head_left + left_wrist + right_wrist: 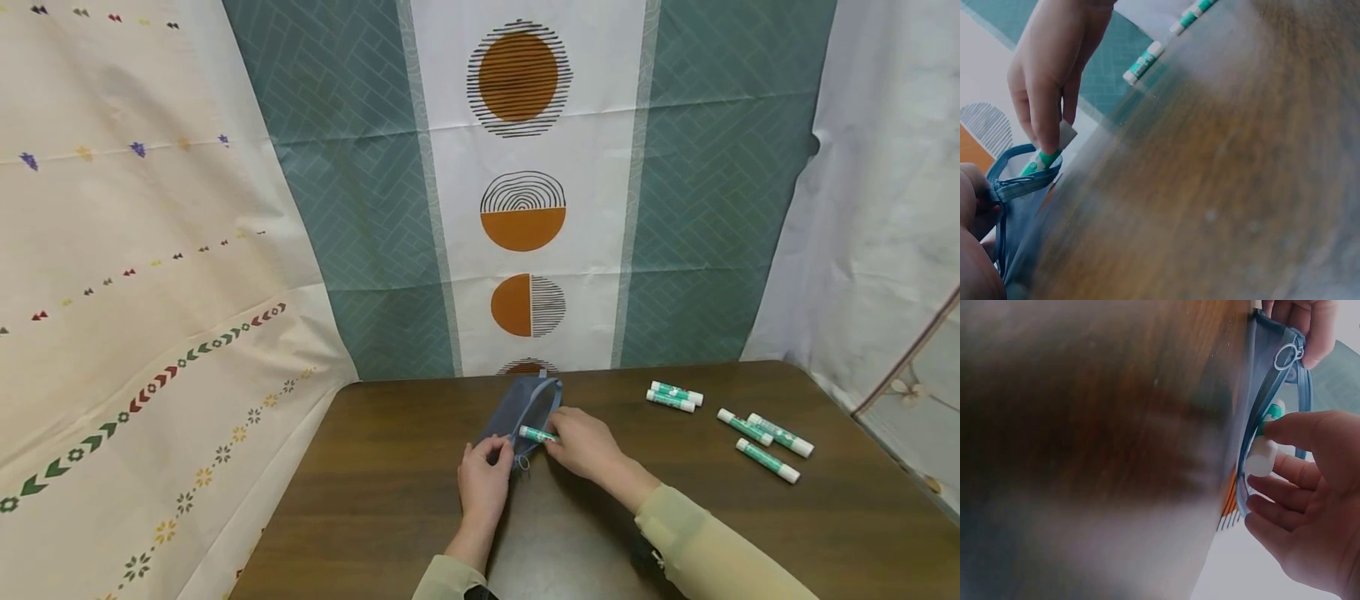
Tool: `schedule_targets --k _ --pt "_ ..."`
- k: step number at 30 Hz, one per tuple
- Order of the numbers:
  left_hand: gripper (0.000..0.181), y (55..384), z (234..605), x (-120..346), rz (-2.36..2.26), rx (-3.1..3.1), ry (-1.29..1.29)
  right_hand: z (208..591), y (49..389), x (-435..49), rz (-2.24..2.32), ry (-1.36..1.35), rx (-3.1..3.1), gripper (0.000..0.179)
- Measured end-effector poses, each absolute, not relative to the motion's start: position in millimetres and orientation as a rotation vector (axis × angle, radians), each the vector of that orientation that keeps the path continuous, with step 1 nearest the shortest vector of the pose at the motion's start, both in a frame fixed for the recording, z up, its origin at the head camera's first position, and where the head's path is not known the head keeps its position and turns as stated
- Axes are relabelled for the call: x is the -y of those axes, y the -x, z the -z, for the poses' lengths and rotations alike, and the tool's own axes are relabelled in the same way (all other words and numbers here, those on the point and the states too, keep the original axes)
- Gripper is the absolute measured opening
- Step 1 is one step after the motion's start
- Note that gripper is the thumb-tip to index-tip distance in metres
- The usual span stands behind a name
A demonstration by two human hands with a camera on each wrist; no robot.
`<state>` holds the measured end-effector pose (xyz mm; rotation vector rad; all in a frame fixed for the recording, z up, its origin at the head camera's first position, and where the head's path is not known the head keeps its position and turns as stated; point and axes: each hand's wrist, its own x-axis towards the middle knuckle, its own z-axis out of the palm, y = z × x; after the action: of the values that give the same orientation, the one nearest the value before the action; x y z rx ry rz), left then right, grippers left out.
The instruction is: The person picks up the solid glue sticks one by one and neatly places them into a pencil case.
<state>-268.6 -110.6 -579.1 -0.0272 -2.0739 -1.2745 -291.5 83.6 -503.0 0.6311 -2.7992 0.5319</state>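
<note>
A blue-grey zippered pencil case [510, 408] lies on the table with its mouth spread apart. My left hand [483, 479] pinches the near end of its zipper edge, beside a ring-shaped zipper pull [1285, 357]. Between thumb and fingers my right hand [585, 446] holds a green-and-white glue stick [535, 434] at the opening. In the right wrist view, the white end of that glue stick [1261, 457] lies within the zipper rim, with the right thumb on its green part. The inside of the case is mostly hidden.
Several more glue sticks lie on the right of the brown table [375, 500]: a touching pair at the back [671, 402], and others nearer, including one at the front [767, 461]. A patterned curtain [360, 208] hangs behind the table's far edge.
</note>
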Motion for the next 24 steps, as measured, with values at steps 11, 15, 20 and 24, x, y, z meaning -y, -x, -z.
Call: schedule_targets --k 11,15,20,24 --pt "0.005 258.3 555.2 111.4 1.388 2.201 -0.009 508.2 299.6 -76.6 -0.626 -0.632 2.879 0.013" --pt "0.005 259.8 555.5 112.6 1.388 2.216 -0.023 510.3 301.2 -72.6 -0.587 -0.646 2.871 0.012" --pt "0.006 259.8 555.9 112.5 1.379 2.221 -0.021 510.1 300.3 -68.1 -0.600 -0.681 2.857 0.010" --pt "0.006 259.4 555.9 111.9 1.385 2.221 -0.013 513.2 299.6 -71.2 -0.684 -0.672 2.864 0.013"
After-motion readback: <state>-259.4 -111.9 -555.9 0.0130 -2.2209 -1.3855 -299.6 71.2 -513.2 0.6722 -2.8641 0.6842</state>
